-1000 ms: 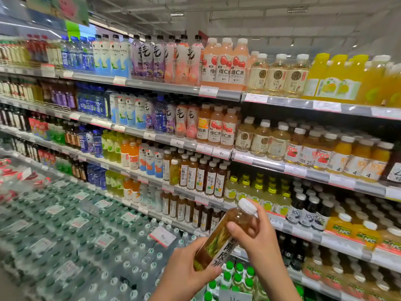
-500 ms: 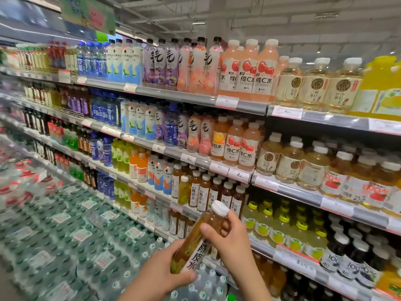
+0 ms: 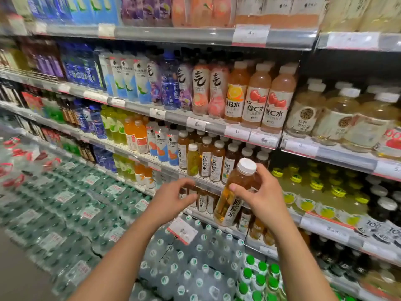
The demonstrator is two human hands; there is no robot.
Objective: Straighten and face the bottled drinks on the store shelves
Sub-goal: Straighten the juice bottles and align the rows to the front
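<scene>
My right hand [image 3: 263, 193] grips an amber tea bottle [image 3: 233, 198] with a white cap near its shoulder, held tilted in front of the shelves. My left hand [image 3: 173, 197] is off the bottle, fingers loosely curled and holding nothing, reaching toward the row of brown tea bottles [image 3: 211, 161] on the third shelf. A small green bottle [image 3: 192, 162] stands among that brown row. Below, more brown bottles [image 3: 202, 203] sit partly hidden behind my hands.
Shelves run left to right with price strips [image 3: 195, 123]. Pink and orange vitamin drinks [image 3: 256, 98] stand above. Yellow-green capped bottles [image 3: 314, 187] sit to the right. Shrink-wrapped water packs [image 3: 76, 203] are stacked low on the left, and green-capped bottles [image 3: 258, 279] below.
My left hand has let go of the amber bottle and moved left toward the shelf. The right hand alone now holds it. The view has moved closer to the shelves.
</scene>
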